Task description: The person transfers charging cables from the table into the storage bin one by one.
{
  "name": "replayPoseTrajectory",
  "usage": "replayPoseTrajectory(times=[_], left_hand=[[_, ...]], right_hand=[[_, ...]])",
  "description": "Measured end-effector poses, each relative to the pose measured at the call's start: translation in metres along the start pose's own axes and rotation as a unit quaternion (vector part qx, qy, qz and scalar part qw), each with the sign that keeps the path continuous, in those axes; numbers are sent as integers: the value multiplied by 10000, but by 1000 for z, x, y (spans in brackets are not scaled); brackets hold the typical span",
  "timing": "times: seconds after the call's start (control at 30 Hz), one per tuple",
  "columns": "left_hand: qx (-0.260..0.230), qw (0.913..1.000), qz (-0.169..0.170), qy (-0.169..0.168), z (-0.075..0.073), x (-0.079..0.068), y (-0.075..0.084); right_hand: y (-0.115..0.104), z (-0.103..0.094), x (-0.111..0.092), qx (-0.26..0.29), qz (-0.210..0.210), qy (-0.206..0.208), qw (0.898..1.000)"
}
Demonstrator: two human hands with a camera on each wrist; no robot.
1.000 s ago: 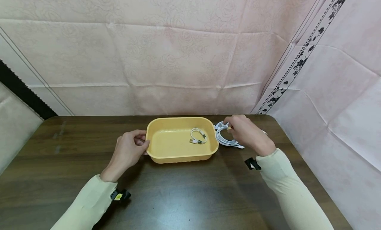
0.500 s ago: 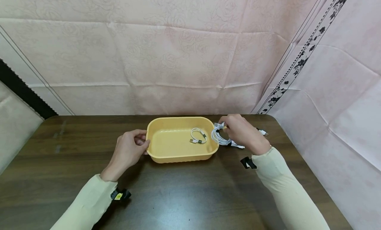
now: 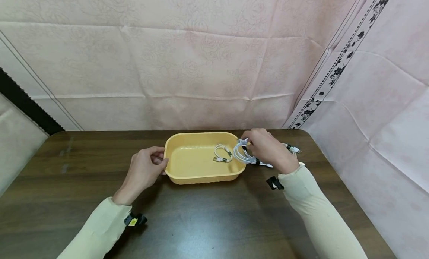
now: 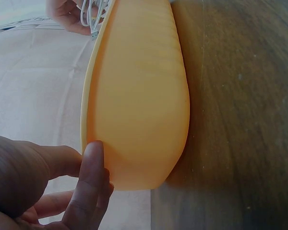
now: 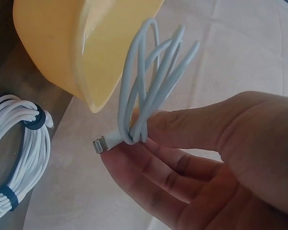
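My left hand (image 3: 145,167) pinches the left end of a yellow plastic tray (image 3: 192,179); in the left wrist view its thumb and fingers (image 4: 93,163) lie on either side of the rim. Inside the tray, toward the right, rests a small coiled white USB cable (image 3: 228,150). At the tray's right end, my right hand (image 3: 269,149) pinches a looped white charging cable (image 5: 139,96) near its metal plug (image 5: 100,145). Its loops stand up above the fingers and overlap the right rim in the head view.
A thicker white cable coil (image 5: 38,148) bound with dark ties lies on the wooden table (image 3: 201,218) right of the tray. White cable ends (image 3: 295,149) show beyond my right hand. Pale patterned cloth (image 3: 201,72) hangs behind the table and along its right side.
My right hand has moved left with the looped cable, up to the tray's right rim. More of the cable ends behind that hand now show. The left hand and tray stay put.
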State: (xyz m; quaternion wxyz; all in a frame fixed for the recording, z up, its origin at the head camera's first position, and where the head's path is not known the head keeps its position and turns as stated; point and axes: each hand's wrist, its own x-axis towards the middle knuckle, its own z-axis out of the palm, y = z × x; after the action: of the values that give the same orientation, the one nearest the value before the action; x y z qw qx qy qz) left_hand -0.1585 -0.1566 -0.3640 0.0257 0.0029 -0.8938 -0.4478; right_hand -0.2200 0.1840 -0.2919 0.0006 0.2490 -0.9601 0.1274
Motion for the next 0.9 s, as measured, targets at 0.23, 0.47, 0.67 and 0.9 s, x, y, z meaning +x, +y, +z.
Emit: replayPoseTrajectory(times=[0.23, 0.47, 0.67, 0.9], left_hand=[[-11, 10000, -25, -5, 0, 1, 0], [-36, 10000, 12, 17, 0, 1, -1], [-34, 10000, 26, 33, 1, 1, -1], [-30, 10000, 16, 26, 0, 1, -1]], right_hand=[[-2, 2, 4, 15, -16, -53, 10000], [-5, 5, 8, 52, -56, -108, 9999], [-7, 7, 9, 12, 93, -258, 9996], [-9, 10, 11, 10, 150, -363, 9992]])
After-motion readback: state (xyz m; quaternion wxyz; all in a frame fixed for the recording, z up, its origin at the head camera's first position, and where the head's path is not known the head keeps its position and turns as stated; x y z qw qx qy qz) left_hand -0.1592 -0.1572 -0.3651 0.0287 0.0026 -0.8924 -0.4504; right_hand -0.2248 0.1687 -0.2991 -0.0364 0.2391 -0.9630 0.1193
